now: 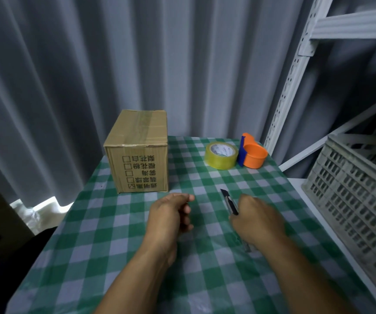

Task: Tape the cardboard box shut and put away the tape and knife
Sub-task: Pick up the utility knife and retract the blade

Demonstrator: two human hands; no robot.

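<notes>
On the green checked tablecloth point(205, 257) the taped cardboard box point(138, 152) stands beyond the empty, loosely curled left hand point(171, 215), while the right hand point(258, 220) grips the knife point(230, 201), blade out, so putting-away seems underway: retract it, then collect the tape point(221, 155) farther ahead.

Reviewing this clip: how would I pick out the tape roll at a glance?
Start at the green checked tablecloth and go to its far right corner. The tape roll lies flat there, touching an orange and blue dispenser on its right. It is the only yellowish, see-through ring, with a white core.
</notes>
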